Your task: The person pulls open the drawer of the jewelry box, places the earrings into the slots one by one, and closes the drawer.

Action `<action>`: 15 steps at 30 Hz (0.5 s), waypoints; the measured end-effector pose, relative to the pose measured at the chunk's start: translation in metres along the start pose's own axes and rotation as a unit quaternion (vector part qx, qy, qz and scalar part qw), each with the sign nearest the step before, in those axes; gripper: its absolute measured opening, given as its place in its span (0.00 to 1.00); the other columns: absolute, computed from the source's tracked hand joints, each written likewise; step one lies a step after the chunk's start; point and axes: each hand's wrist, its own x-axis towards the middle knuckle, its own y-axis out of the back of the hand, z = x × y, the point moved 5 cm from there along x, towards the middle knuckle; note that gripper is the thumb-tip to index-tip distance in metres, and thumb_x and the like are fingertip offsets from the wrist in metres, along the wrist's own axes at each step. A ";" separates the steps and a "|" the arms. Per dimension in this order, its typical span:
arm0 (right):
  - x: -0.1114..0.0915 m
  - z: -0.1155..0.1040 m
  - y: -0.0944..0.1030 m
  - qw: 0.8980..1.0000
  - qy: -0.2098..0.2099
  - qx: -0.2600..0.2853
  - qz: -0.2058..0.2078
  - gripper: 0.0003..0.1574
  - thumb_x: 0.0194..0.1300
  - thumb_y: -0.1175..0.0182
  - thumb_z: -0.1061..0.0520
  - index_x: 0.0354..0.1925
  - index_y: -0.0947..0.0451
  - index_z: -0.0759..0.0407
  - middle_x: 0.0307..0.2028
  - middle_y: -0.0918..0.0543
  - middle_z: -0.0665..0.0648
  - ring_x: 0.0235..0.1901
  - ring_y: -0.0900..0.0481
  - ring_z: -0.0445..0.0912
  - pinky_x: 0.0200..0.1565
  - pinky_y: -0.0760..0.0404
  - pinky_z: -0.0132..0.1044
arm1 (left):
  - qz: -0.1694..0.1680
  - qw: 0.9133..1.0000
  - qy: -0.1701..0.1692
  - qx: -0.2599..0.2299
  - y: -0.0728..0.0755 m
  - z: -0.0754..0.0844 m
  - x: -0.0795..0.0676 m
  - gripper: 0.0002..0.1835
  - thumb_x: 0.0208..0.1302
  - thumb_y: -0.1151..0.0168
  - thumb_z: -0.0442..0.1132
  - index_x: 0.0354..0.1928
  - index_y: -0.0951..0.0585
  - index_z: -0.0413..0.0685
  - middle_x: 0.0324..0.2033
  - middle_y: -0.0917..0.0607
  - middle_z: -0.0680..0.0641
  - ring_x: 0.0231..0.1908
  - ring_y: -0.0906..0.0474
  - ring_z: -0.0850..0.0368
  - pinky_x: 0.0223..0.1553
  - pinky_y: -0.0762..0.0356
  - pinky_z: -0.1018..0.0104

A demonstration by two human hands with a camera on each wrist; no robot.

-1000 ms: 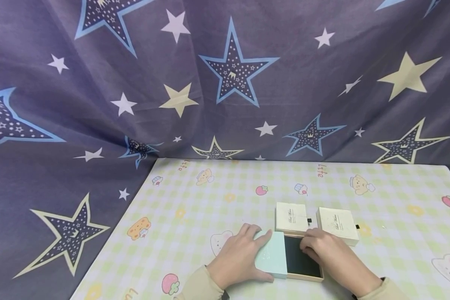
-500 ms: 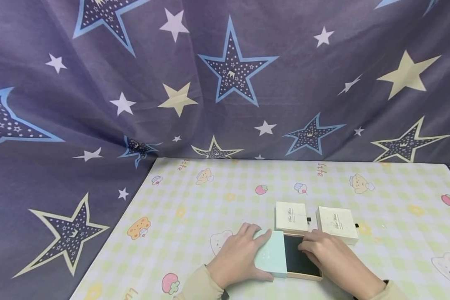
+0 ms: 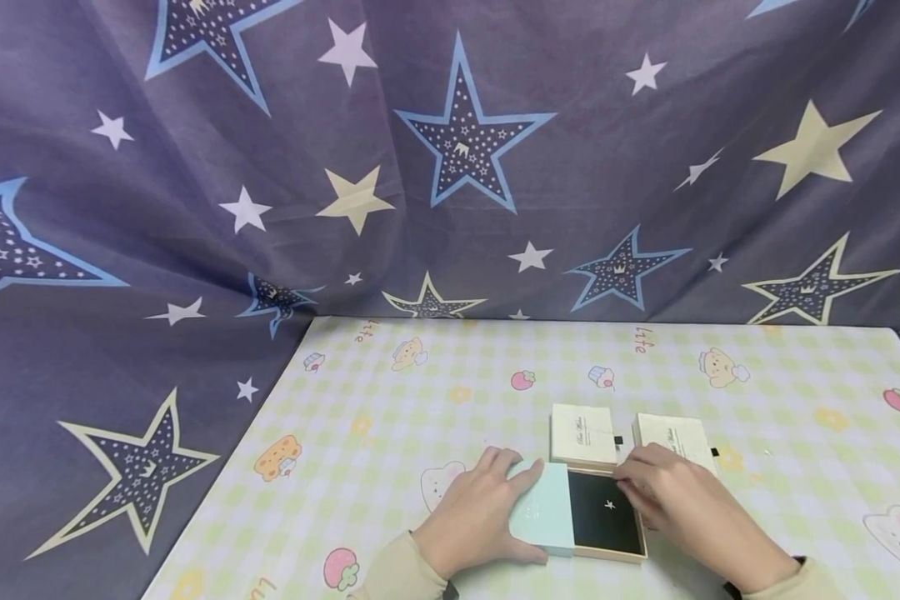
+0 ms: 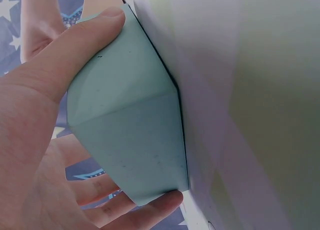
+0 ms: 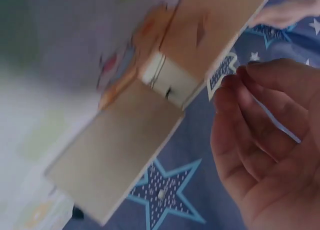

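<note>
My left hand (image 3: 471,510) grips a mint-green box sleeve (image 3: 547,510), thumb along the near side and fingers over the far side. A tan-edged drawer (image 3: 611,555) with a black lining sticks out of the sleeve's right end. On the lining lies a small silvery star-shaped trinket (image 3: 609,505). Over the drawer's right part is my right hand (image 3: 671,492), fingers curled and fingertips close together, right of the trinket. In the right wrist view, thumb and fingertips meet beside the drawer; I cannot tell whether something thin is pinched there.
Behind the drawer stands a cream box (image 3: 583,433) with a black pull tab. A second cream box (image 3: 671,433) is to its right, partly hidden by my right hand. The table has a checked cloth (image 3: 390,392) and ends at a star-patterned curtain (image 3: 450,250).
My right hand has shifted a little right and away over the drawer, and the star trinket now shows on the black lining. The left hand and sleeve have stayed in place.
</note>
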 end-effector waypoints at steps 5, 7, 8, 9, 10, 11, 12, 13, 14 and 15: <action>-0.003 0.015 0.012 0.999 -0.001 -0.017 0.028 0.16 0.45 0.24 0.62 0.32 0.16 0.46 0.32 0.20 0.40 0.32 0.22 0.37 0.32 0.19 0.36 | 0.003 1.000 -0.004 0.000 0.000 0.001 0.000 0.57 0.37 0.29 0.76 0.70 0.28 0.55 0.59 0.24 0.48 0.55 0.30 0.56 0.37 0.22 0.69; -0.004 0.020 0.015 0.999 0.001 -0.022 0.035 0.15 0.44 0.24 0.62 0.32 0.16 0.48 0.32 0.19 0.41 0.32 0.21 0.39 0.34 0.18 0.38 | 0.003 1.000 -0.004 0.001 0.000 0.000 -0.001 0.56 0.38 0.29 0.76 0.70 0.28 0.55 0.58 0.24 0.48 0.55 0.30 0.56 0.37 0.22 0.69; -0.005 0.023 0.016 0.999 0.003 -0.027 0.040 0.15 0.44 0.25 0.62 0.32 0.16 0.49 0.32 0.19 0.42 0.33 0.21 0.40 0.35 0.18 0.39 | 0.003 1.000 -0.003 0.001 0.000 0.000 -0.002 0.56 0.38 0.29 0.76 0.70 0.28 0.55 0.58 0.24 0.48 0.55 0.30 0.56 0.37 0.22 0.69; -0.006 0.026 0.018 0.999 0.005 -0.031 0.044 0.15 0.44 0.25 0.63 0.32 0.16 0.50 0.33 0.19 0.43 0.33 0.20 0.40 0.35 0.17 0.40 | 0.003 1.000 -0.003 0.001 0.000 0.000 -0.002 0.56 0.37 0.29 0.76 0.70 0.28 0.55 0.58 0.24 0.48 0.55 0.30 0.56 0.37 0.22 0.69; -0.007 0.028 0.019 0.998 0.007 -0.034 0.048 0.13 0.46 0.26 0.62 0.32 0.16 0.51 0.33 0.18 0.44 0.33 0.20 0.41 0.36 0.17 0.41 | 0.003 1.000 -0.002 0.001 -0.001 -0.001 -0.002 0.56 0.38 0.29 0.76 0.70 0.28 0.55 0.59 0.24 0.48 0.56 0.30 0.56 0.37 0.22 0.69; -0.008 0.031 0.021 0.998 0.006 -0.036 0.052 0.12 0.47 0.27 0.62 0.32 0.16 0.52 0.33 0.18 0.44 0.33 0.20 0.42 0.36 0.17 0.41 | 0.003 1.000 -0.002 0.001 0.000 -0.001 -0.003 0.56 0.38 0.29 0.76 0.70 0.28 0.55 0.59 0.24 0.48 0.55 0.30 0.56 0.38 0.21 0.68; -0.009 0.035 0.023 0.998 0.004 -0.038 0.056 0.11 0.47 0.27 0.62 0.32 0.16 0.52 0.33 0.18 0.45 0.33 0.20 0.43 0.36 0.17 0.42 | 0.003 1.000 -0.002 0.001 0.000 -0.001 -0.003 0.56 0.38 0.29 0.76 0.70 0.28 0.55 0.59 0.24 0.48 0.55 0.30 0.56 0.38 0.22 0.68; -0.011 0.039 0.025 0.997 -0.001 -0.041 0.060 0.11 0.48 0.28 0.62 0.33 0.16 0.53 0.34 0.17 0.46 0.34 0.20 0.44 0.36 0.17 0.43 | 0.004 1.000 -0.003 0.001 -0.001 -0.001 -0.003 0.56 0.38 0.29 0.76 0.70 0.28 0.55 0.59 0.24 0.48 0.55 0.30 0.56 0.38 0.21 0.68; -0.013 0.043 0.028 0.997 -0.008 -0.045 0.062 0.11 0.48 0.29 0.62 0.33 0.16 0.53 0.34 0.17 0.46 0.34 0.20 0.44 0.34 0.18 0.43 | 0.005 1.000 -0.004 0.000 -0.001 -0.001 -0.002 0.56 0.38 0.29 0.76 0.70 0.28 0.55 0.59 0.24 0.48 0.56 0.30 0.56 0.38 0.21 0.68; -0.014 0.047 0.030 0.997 -0.017 -0.047 0.063 0.11 0.48 0.29 0.62 0.33 0.16 0.54 0.34 0.17 0.47 0.34 0.20 0.45 0.35 0.18 0.44 | 0.006 1.000 -0.005 0.000 -0.001 0.000 -0.002 0.56 0.38 0.29 0.76 0.70 0.28 0.55 0.59 0.24 0.48 0.56 0.30 0.56 0.38 0.22 0.68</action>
